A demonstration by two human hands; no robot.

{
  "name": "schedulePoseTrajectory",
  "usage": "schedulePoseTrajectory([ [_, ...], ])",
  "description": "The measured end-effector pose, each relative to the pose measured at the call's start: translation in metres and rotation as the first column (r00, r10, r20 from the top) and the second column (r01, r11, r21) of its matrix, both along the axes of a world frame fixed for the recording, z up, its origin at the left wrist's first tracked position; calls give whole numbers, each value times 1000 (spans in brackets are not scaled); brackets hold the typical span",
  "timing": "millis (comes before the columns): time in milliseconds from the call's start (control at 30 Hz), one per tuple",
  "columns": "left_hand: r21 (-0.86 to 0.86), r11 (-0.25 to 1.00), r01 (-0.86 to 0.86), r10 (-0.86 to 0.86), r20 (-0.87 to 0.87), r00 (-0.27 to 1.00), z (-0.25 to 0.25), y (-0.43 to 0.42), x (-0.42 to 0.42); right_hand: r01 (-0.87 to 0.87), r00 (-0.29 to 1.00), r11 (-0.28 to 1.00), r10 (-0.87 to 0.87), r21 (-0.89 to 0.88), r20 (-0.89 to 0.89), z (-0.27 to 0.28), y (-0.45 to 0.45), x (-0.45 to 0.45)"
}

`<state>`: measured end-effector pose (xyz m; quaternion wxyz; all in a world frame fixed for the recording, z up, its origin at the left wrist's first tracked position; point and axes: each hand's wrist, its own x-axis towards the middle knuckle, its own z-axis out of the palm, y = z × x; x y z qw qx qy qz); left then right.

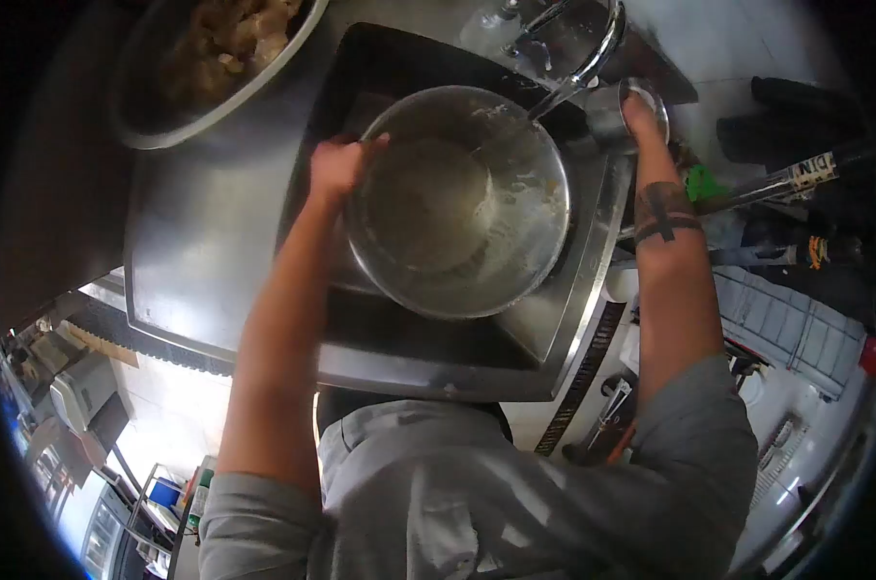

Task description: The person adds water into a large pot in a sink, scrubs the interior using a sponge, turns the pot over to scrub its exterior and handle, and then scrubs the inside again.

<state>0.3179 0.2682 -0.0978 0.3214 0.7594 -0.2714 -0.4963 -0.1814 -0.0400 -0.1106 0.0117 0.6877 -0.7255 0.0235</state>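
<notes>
A large round metal bowl (428, 208) rests in the dark sink, with cloudy liquid and whitish residue inside. My left hand (341, 166) is closed on the bowl's left rim, thumb over the edge. At the sink's upper right, my right hand (639, 111) reaches into a smaller metal container (609, 118); its fingers are partly hidden by the container's wall, and whether they grip it cannot be made out. Between them the curved faucet (588, 70) points down at the bowl, and its spout end is over the bowl's upper right rim.
A wide basin (148, 135) with pale chunks of food (230, 43) stands at the upper left on the steel counter (201, 242). Metal pipes (767, 188) and a green item (701, 184) are right of the sink. A wire rack (791, 324) lies lower right.
</notes>
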Motion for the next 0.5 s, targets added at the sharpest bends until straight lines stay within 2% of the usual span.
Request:
schedulePoseTrajectory([
  [33,34,999,35,-36,27,999,5,-2,1,-70,976,992,89,105,-199,23,-1,11],
  [100,61,996,69,-72,37,997,-1,-3,3,54,998,998,-54,-6,44,95,53,61],
  [133,54,997,53,-59,121,991,-14,-3,4,117,979,991,-105,-63,173,134,83,90],
  [167,49,998,31,-40,203,978,-22,-3,3,-23,974,999,33,-44,224,139,107,94],
  [200,49,999,19,-28,183,983,-19,-3,4,-163,945,986,163,-23,284,144,131,98],
  [233,67,996,50,-61,165,984,-12,-4,5,-82,966,993,58,83,254,158,181,137],
  [267,85,993,82,-94,147,985,-8,-3,6,-292,954,951,282,97,104,132,215,140],
  [300,88,994,72,-83,131,988,-12,-4,7,-529,823,824,557,205,-115,125,250,152],
  [333,72,996,60,-67,100,993,-17,-3,7,-630,740,723,669,284,-60,103,277,151],
  [367,56,997,47,-51,74,996,-21,0,9,-641,664,625,743,445,-87,76,304,135],
  [400,59,997,39,-44,70,997,-15,2,9,-668,538,449,842,593,-32,56,325,124],
  [433,70,997,44,-46,29,999,-4,3,8,-579,551,294,829,761,99,33,342,128],
  [500,84,995,46,-45,-12,999,-8,7,8,-544,725,76,544,836,422,-64,397,155],
])
